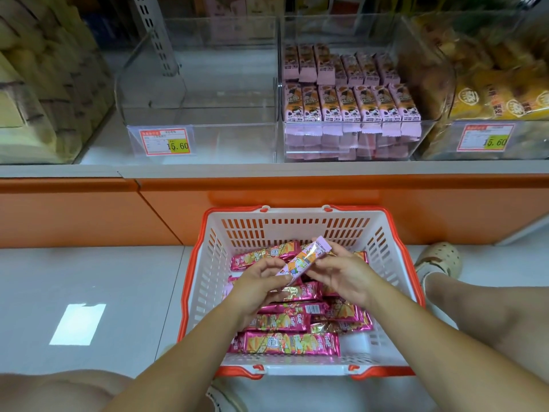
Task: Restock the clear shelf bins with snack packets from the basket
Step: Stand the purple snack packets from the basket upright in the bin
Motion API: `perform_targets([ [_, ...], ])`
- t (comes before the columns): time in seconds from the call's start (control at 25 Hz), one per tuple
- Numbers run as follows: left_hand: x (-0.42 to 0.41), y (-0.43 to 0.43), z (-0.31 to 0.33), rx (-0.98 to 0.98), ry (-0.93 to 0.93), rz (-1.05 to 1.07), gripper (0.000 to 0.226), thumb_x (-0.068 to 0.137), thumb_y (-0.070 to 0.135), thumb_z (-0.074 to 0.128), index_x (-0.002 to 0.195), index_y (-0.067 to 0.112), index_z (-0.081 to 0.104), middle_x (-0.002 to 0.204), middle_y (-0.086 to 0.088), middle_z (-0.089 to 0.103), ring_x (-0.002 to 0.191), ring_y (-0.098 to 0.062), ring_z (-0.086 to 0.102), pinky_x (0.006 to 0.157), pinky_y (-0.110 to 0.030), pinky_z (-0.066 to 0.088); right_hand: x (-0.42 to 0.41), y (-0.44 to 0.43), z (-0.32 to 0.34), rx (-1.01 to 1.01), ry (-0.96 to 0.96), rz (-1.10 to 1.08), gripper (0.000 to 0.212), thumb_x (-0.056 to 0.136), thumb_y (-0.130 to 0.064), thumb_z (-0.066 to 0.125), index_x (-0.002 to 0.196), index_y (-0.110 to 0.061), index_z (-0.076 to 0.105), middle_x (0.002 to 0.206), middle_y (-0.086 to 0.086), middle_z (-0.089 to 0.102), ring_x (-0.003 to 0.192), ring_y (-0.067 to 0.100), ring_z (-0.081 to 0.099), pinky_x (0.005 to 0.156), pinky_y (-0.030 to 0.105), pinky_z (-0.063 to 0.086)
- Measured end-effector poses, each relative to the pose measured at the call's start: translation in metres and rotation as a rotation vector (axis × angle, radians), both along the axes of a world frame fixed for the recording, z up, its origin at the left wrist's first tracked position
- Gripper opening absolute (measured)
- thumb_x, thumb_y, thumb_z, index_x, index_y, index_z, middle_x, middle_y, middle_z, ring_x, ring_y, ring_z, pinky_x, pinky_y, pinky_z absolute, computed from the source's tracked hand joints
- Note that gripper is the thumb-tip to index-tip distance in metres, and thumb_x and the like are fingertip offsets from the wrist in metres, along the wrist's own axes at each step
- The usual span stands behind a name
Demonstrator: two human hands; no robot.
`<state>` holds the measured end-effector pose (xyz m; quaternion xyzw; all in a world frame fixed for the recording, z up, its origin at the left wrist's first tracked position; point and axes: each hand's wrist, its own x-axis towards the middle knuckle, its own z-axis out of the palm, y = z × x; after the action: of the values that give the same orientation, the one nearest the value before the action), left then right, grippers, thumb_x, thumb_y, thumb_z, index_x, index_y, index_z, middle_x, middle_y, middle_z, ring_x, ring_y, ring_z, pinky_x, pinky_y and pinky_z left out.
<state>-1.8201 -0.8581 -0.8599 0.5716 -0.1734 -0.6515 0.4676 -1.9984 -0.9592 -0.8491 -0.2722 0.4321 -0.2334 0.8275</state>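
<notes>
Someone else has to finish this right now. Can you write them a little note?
Left hand and right hand both hold one pale packet above the basket.
Many pink packets lie in the basket.
Done: stocked bin holds rows of packets.
Left: empty bin beside it has none; basket packets likely go there.

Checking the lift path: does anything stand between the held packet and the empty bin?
Nothing visible does. The left hand and right hand hold the packet above the basket; the empty bin is open on top, only its front wall to lift over.
</notes>
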Motion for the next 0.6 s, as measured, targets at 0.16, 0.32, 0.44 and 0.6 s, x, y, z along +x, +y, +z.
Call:
perform_targets([
  [0.16,0.006,-0.005,0.01,-0.014,-0.018,0.097,0.031,0.084,0.003,0.069,0.113,0.011,0.061,0.11,-0.012,0.069,0.088,-0.022,0.069,0.068,-0.027,0.058,-0.002,-0.001,0.011,-0.07,0.088,0.078,0.012,0.089,0.0,0.058,0.099,-0.006,0.059,0.099,0.012,0.062,0.091,0.024,0.064,0.072,0.032,0.06],
  [0.32,0.014,-0.019,0.033,-0.092,-0.123,0.146,0.03,0.088,0.012,0.067,0.117,0.012,0.06,0.101,-0.008,0.073,0.084,-0.018,0.068,0.073,-0.028,0.056,-0.003,-0.001,0.029,-0.267,0.268,0.278,0.021,0.083,0.0,0.067,0.101,-0.01,0.062,0.097,0.01,0.068,0.078,0.019,0.064,0.064,0.027,0.051],
  [0.44,0.015,-0.03,0.064,-0.191,-0.309,0.022,0.027,0.089,0.017,0.066,0.116,0.017,0.062,0.098,-0.001,0.075,0.092,-0.018,0.07,0.087,-0.035,0.056,-0.002,0.0,0.051,-0.442,0.358,0.376,0.036,0.081,-0.003,0.071,0.112,-0.021,0.063,0.104,0.003,0.07,0.085,0.02,0.069,0.069,0.025,0.053],
  [0.6,0.017,-0.052,0.121,-0.389,-0.529,-0.03,0.027,0.085,0.019,0.07,0.111,0.028,0.065,0.094,0.003,0.074,0.086,-0.014,0.069,0.078,-0.032,0.058,-0.002,-0.01,0.093,-0.673,0.358,0.253,0.035,0.082,-0.004,0.072,0.11,-0.025,0.067,0.106,0.005,0.069,0.087,0.024,0.068,0.072,0.032,0.057],
])
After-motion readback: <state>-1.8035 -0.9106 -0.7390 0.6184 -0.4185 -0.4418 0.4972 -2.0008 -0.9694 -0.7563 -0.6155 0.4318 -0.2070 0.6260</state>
